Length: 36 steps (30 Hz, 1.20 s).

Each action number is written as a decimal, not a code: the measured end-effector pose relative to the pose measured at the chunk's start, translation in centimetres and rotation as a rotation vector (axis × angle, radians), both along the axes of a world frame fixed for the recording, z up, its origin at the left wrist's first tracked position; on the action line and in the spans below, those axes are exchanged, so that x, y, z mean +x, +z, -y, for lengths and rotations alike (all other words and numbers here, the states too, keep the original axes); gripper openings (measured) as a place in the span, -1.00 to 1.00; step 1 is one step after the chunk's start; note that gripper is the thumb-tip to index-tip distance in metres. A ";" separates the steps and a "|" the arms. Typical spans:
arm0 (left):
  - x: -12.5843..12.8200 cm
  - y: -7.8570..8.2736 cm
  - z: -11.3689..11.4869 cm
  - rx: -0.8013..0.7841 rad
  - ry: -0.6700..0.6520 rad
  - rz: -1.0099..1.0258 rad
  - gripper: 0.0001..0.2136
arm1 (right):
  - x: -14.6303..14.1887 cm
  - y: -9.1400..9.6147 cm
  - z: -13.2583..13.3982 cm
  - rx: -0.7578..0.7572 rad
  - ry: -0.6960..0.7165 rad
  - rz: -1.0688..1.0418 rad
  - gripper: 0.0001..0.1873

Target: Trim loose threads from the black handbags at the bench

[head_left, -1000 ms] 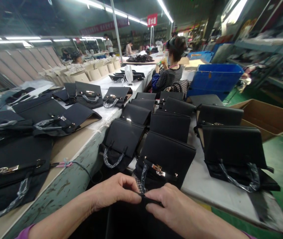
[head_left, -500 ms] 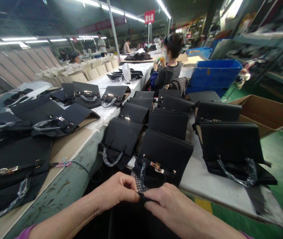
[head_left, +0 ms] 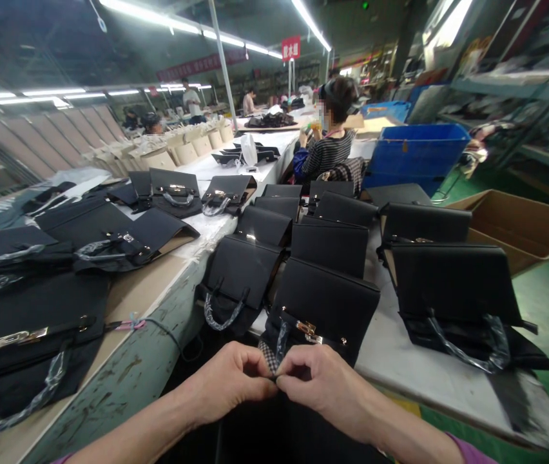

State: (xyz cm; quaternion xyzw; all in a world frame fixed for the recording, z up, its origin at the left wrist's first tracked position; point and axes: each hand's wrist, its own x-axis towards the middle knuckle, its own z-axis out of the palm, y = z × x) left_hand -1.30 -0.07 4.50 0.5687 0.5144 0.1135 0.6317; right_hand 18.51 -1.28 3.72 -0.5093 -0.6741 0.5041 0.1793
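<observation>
My left hand (head_left: 240,374) and my right hand (head_left: 317,376) meet at the lower middle, thumb and forefinger of each pinched together. Between the fingertips they grip the edge of a black piece of material (head_left: 275,381), mostly hidden by the fingers. Below it everything is dark, so its full shape cannot be made out. Just beyond my hands stands a black handbag (head_left: 327,303) with a gold clasp (head_left: 307,328) and a plastic-wrapped handle (head_left: 281,341). A checked cloth (head_left: 267,356) shows just behind my fingertips.
Several black handbags (head_left: 330,245) crowd the white table (head_left: 429,386) ahead. More lie on the bench (head_left: 134,299) at left. A cardboard box (head_left: 530,225) and blue bins (head_left: 414,154) stand at right. A co-worker in a striped top (head_left: 330,154) sits beyond.
My right fingers have moved in against my left ones, covering the black strip that showed between them. The view has tilted slightly, shifting the scene down and right.
</observation>
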 end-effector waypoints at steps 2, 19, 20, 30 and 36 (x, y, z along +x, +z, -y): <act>-0.4 0.3 0.0 -0.050 0.004 0.029 -0.84 | -0.1 0.1 -0.1 0.000 -0.005 0.003 -0.87; -0.8 1.6 0.3 0.595 -0.206 -0.245 -0.87 | -0.4 0.4 0.0 0.027 -0.013 0.061 -0.83; -0.7 1.6 0.2 0.621 -0.228 -0.271 -0.86 | -0.4 0.3 0.0 0.028 -0.016 0.063 -0.82; 0.1 1.8 0.0 0.688 -0.312 -0.402 -0.89 | 0.0 -0.1 0.2 0.054 -0.033 0.062 -0.82; 0.5 1.9 -0.3 0.695 -0.440 -0.509 -0.88 | 0.0 -0.1 0.2 0.099 -0.004 0.070 -0.81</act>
